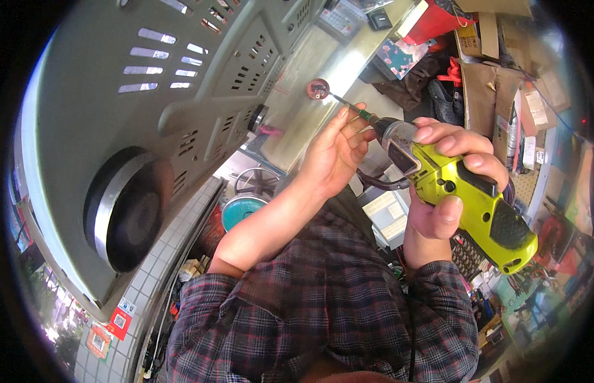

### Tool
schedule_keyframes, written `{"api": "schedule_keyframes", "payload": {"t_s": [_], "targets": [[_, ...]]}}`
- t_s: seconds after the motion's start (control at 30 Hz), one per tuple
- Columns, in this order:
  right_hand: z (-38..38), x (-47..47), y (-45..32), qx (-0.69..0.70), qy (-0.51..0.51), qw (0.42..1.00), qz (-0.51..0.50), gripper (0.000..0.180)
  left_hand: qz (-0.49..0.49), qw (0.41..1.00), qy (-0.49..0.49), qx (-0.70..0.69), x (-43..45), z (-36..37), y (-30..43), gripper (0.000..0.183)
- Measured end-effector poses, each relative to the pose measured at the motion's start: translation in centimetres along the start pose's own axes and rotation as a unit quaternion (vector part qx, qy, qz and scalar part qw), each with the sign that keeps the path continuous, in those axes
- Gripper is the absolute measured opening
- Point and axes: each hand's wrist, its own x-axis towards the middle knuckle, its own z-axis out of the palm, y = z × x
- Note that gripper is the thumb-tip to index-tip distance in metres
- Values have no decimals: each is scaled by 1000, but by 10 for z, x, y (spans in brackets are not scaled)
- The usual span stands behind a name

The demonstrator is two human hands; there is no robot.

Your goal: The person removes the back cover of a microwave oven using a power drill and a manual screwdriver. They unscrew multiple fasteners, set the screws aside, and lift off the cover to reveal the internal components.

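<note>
My right hand [450,158] grips a yellow-green power screwdriver [450,184] with black rubber pads, its nose pointing up and left. A long driver bit [343,100] with a green collar [366,115] extends from the chuck. My left hand [335,143] has thumb and fingers around the bit, just ahead of the collar. Close by the bit's tip is a small reddish round dish [318,89] with small dark and metal parts in it; I cannot tell whether they touch. Left of my hands stands a grey slotted metal appliance panel [182,110], tilted on edge.
Large round feet [129,210] with silver rims stick out from the panel. Under the dish runs a pale worktop [301,115]. Cardboard boxes [488,95] and a dark clog [440,100] lie at right. A stool with a teal seat [242,210] stands below.
</note>
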Motion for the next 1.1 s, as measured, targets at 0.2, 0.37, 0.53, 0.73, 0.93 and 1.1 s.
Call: {"api": "schedule_keyframes", "payload": {"t_s": [0.2, 0.37, 0.53, 0.73, 0.93, 1.1], "targets": [[9, -4, 10, 12, 6, 1000, 13, 57, 3, 999, 42, -9, 4, -8, -3, 26], [9, -5, 15, 24, 3, 1000, 4, 58, 1, 999, 45, -10, 6, -11, -2, 25], [12, -6, 25, 38, 7, 999, -12, 57, 12, 999, 50, -8, 8, -11, 1, 25], [9, -6, 19, 34, 6, 999, -17, 56, 20, 1000, 18, -11, 6, -12, 3, 27], [-1, -5, -5, 57, 27, 996, -66, 56, 22, 1000, -6, 1, -2, -14, 11, 38], [-11, -11, -18, 111, 82, 980, -143, 60, 100, 991, 91, 21, -5, -16, 19, 43]]}}
